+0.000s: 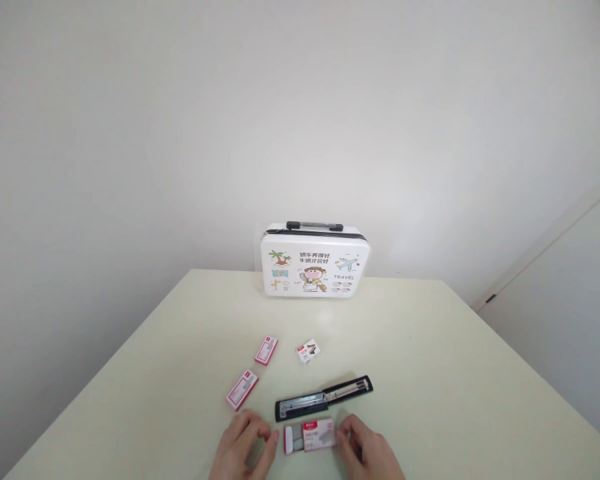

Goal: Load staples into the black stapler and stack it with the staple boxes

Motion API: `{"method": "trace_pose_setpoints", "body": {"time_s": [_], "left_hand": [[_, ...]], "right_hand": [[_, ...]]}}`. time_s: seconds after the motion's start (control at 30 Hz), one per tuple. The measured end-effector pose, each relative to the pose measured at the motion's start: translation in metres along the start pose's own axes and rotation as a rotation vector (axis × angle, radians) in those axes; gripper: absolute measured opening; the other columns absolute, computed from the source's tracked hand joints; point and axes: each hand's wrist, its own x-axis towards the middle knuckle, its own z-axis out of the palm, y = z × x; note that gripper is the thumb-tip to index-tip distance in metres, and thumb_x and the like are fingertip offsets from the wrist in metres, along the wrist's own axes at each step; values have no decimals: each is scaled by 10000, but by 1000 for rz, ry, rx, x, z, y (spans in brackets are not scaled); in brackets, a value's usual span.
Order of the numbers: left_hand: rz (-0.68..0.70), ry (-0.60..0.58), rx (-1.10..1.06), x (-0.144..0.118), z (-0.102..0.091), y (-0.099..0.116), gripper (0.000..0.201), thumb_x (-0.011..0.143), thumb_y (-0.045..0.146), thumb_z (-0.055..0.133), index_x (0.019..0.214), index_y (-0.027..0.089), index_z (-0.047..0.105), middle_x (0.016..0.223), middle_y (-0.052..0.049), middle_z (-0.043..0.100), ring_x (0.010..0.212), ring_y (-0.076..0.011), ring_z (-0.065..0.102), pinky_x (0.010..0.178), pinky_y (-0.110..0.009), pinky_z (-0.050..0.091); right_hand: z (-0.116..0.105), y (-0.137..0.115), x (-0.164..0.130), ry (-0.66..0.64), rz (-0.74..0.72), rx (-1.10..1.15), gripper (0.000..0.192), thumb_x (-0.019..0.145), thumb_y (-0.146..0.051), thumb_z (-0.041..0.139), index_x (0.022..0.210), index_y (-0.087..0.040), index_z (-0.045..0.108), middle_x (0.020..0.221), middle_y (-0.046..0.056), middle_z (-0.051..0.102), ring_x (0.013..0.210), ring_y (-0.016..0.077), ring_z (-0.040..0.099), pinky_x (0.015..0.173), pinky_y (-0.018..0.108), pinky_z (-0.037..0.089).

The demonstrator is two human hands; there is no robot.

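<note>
A staple box (319, 435) lies at the near middle of the table, its inner tray (289, 440) slid partly out to the left with grey staples showing. My right hand (367, 447) grips the right end of its sleeve between thumb and fingers. Just left of the tray is my left hand (245, 443), fingers loosely curled and thumb a little apart, with nothing visible in it. Behind the box rests a black stapler (325, 398), opened out flat so that its metal channel shows.
Two pink-and-white staple boxes (242, 389) lie to the left, one behind the other. A smaller white-and-red box (308, 351) sits behind the stapler. At the table's (405, 347) back edge, a white cartoon-printed case (314, 267) stands upright near the wall.
</note>
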Motion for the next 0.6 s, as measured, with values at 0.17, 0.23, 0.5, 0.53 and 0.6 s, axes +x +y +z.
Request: {"method": "trace_pose_setpoints", "body": {"time_s": [0.17, 0.23, 0.5, 0.53, 0.6], "left_hand": [[63, -55, 140, 8, 20, 13, 257, 991, 356, 576, 765, 251, 640, 756, 13, 678, 764, -191, 669, 693, -307, 486], [45, -19, 158, 10, 24, 18, 288, 997, 357, 569, 739, 241, 624, 740, 10, 671, 745, -187, 669, 674, -297, 475], [-13, 111, 150, 2, 42, 22, 364, 958, 416, 582, 1305, 331, 651, 1006, -46, 740, 897, -239, 703, 750, -339, 514], [-39, 103, 169, 2, 45, 22, 383, 940, 402, 593, 1313, 333, 650, 1011, -49, 739, 904, -250, 699, 754, -352, 510], [-84, 72, 186, 2, 49, 24, 394, 915, 373, 599, 1302, 335, 661, 1027, -53, 739, 924, -258, 694, 760, -358, 502]], "right_hand": [[20, 16, 10, -99, -36, 62, 336, 903, -533, 508, 835, -221, 612, 612, -32, 550, 577, 141, 487, 552, 251, 279], [20, 20, 12, -61, -23, 79, 371, 885, -579, 531, 824, -221, 606, 577, -42, 521, 554, 136, 467, 545, 256, 269], [-39, 25, 19, 49, 92, 526, 766, 800, -737, 652, 1361, -246, 472, 693, -62, 517, 508, 121, 393, 493, 252, 274], [-45, 19, 23, 39, 39, 560, 758, 810, -707, 671, 1379, -251, 463, 730, -54, 533, 528, 119, 401, 502, 249, 280], [-51, 5, 30, 14, -78, 580, 624, 844, -630, 691, 1306, -244, 530, 769, -41, 540, 580, 117, 416, 535, 245, 297]]}}
